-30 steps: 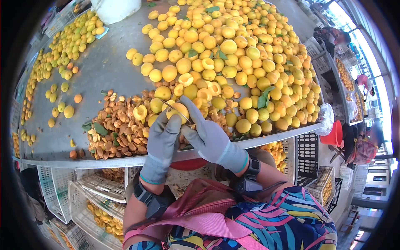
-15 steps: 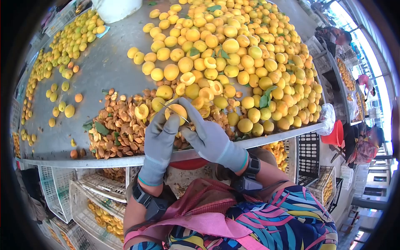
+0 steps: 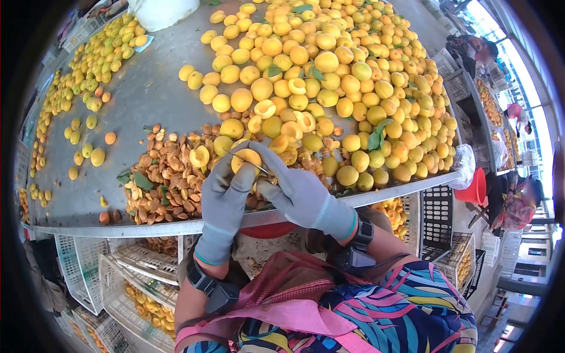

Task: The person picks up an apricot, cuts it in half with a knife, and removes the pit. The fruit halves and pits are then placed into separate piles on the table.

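Observation:
Over the near edge of the metal table, my gloved left hand [image 3: 225,197] is closed around a yellow apricot [image 3: 245,158]. My right hand [image 3: 301,195], in a matching grey glove, pinches a thin-bladed knife [image 3: 262,170] whose blade lies across the fruit. Fingers hide the knife's handle and part of the apricot. Just left of the hands spreads a heap of brown apricot pits [image 3: 170,182]. Beyond them lie several halved apricots [image 3: 291,130] and a large pile of whole apricots [image 3: 353,88].
Greener fruit [image 3: 97,62] lines the table's far left, near a white container [image 3: 163,13]. Plastic crates [image 3: 79,267] with cut fruit stand below the table's raised metal rim [image 3: 135,227]. To the right are a red bucket [image 3: 471,188] and other people [image 3: 518,206].
The knife has tilted more steeply across the apricot, its handle end lower. Both hands remain together at nearly the same spot, the right shifted slightly right and down.

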Available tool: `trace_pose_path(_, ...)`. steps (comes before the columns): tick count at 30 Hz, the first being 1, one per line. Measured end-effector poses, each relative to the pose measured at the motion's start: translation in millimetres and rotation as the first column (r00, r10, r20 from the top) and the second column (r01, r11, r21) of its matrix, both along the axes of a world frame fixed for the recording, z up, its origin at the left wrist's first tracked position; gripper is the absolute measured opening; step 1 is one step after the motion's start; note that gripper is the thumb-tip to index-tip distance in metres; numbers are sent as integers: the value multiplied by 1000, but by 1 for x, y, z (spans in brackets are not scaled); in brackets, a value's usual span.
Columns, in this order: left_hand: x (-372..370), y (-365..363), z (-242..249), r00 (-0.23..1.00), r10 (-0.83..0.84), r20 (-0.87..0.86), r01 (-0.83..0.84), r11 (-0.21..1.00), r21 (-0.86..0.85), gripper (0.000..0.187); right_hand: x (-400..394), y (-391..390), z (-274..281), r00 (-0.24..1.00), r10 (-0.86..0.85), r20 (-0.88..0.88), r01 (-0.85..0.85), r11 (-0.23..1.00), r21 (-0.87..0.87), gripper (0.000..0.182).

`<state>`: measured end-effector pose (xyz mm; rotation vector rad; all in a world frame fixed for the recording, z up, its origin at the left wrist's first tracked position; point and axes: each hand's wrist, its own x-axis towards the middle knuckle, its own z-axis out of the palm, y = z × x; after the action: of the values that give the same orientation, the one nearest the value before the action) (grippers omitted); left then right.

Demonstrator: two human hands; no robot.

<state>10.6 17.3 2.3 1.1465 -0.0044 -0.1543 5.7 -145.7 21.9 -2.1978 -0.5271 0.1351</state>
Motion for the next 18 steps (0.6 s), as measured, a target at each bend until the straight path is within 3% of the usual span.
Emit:
trace_pose_path(1, -1, 0, 4, 997, 10, 78, -19, 993, 116, 48, 0, -1, 4, 999, 17, -38, -19, 999, -48, 67)
trace_pose_path(5, 1, -3, 2, 992, 49, 112, -68, 982, 174, 46, 3, 2, 6, 993, 17, -120, -28, 995, -92, 68)
trace_pose_path(7, 3, -5, 0, 996, 85, 21, -86, 995, 43, 45, 1, 5, -6, 1000, -28, -11, 28, 1000, -13, 68)
trace_pose_path(8, 2, -5, -4, 996, 82, 21, -83, 996, 44, 45, 1, 5, -6, 999, -32, -11, 31, 999, -12, 68)
trace_pose_path(10, 0, -3, -11, 975, 21, -223, -48, 992, -118, 45, 0, 4, -7, 998, -56, -42, 56, 998, -11, 68)
trace_pose_path(11, 1, -4, -12, 974, 20, -226, -48, 991, -121, 45, 0, 2, -6, 997, -57, -44, 56, 998, -14, 68)
trace_pose_path(14, 1, -8, -8, 996, 25, -88, -33, 995, -92, 46, 2, -4, 4, 999, -30, -37, 29, 999, -17, 67)
trace_pose_path(16, 0, -8, 4, 989, 48, 139, -86, 957, 278, 48, 7, -8, 10, 984, 34, -174, -49, 995, -81, 66)
trace_pose_path(18, 2, -7, 4, 990, 44, 134, -77, 964, 256, 49, 6, -6, 6, 989, 18, -144, -29, 997, -76, 65)
